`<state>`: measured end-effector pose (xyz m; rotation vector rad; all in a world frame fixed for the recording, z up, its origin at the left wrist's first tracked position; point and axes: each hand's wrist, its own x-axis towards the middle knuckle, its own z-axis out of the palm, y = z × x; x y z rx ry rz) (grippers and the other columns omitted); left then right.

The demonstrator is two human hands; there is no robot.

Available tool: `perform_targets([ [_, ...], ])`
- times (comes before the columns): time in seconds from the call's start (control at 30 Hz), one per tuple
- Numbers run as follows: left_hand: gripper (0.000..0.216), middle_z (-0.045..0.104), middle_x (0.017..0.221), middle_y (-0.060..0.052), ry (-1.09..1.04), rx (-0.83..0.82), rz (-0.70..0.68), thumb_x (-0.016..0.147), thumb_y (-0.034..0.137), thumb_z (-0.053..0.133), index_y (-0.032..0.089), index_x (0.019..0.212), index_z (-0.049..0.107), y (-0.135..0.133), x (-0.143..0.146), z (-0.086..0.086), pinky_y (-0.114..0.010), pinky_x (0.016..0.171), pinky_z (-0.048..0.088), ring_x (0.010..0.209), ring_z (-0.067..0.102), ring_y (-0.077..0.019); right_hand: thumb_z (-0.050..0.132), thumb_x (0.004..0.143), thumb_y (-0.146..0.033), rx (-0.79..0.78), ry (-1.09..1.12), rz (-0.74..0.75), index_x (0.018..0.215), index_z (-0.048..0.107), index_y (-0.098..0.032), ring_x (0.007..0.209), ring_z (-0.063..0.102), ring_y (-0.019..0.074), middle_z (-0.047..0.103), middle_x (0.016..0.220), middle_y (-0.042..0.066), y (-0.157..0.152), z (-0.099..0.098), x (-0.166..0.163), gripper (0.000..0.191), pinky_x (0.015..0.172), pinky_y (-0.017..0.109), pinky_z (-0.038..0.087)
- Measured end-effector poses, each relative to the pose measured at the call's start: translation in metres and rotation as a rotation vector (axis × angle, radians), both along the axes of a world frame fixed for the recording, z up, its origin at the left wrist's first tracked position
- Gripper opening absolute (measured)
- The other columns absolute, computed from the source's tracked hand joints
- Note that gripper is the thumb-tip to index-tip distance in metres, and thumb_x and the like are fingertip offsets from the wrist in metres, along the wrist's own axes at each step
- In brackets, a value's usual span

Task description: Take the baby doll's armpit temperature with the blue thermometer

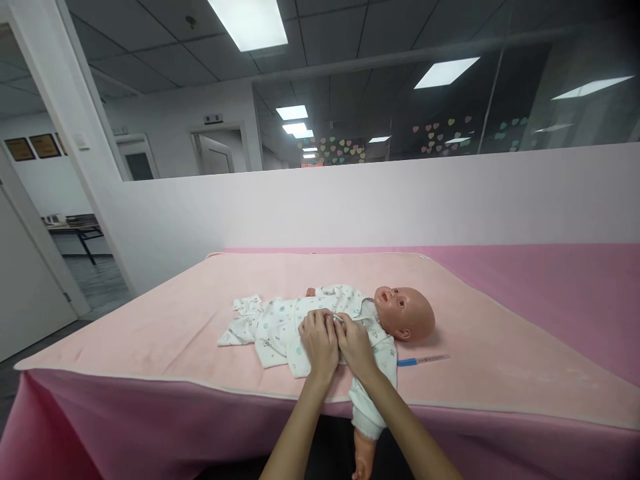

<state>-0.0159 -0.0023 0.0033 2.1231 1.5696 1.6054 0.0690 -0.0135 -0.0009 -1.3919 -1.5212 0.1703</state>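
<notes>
A baby doll (406, 312) lies on its back on the pink blanket (165, 327), head to the right, dressed in a white patterned romper (273, 327). My left hand (318, 343) and my right hand (356, 345) rest side by side on the doll's chest. Both pinch the front of the romper with curled fingers, and a small white tie or fastener shows between them. One sleeved doll arm (365, 427) hangs over the table's near edge.
A thin thermometer with a blue end (423, 361) lies on the blanket just right of my right hand. A low white partition (380, 200) with glass above stands behind the table. An open doorway (75, 247) is at the left.
</notes>
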Motion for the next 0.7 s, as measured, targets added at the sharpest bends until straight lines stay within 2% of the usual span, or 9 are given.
perform_targets([
  [0.17, 0.018, 0.055, 0.09, -0.001, -0.061, -0.029, -0.005, 0.089, 0.026, 0.036, 0.021, 0.087, 0.054, -0.0004, 0.0003, -0.001, -0.034, 0.081, 0.035, 0.087, 0.05, -0.0159, 0.036, 0.086, -0.028, -0.014, -0.097, -0.015, 0.099, 0.059, -0.017, 0.057, 0.056, 0.0161, 0.064, 0.065, 0.004, 0.0015, -0.0018, 0.0013, 0.029, 0.053, 0.023, 0.036],
  [0.7, 0.022, 0.056, 0.09, -0.002, -0.007, -0.018, -0.011, 0.09, 0.025, 0.034, 0.021, 0.09, 0.055, 0.0006, 0.0012, -0.0018, -0.035, 0.083, 0.034, 0.086, 0.05, -0.0159, 0.034, 0.088, -0.031, -0.019, 0.014, -0.027, 0.09, 0.061, -0.017, 0.069, 0.059, 0.0176, 0.067, 0.077, 0.007, 0.004, -0.0071, -0.0002, 0.031, 0.06, 0.024, 0.039],
])
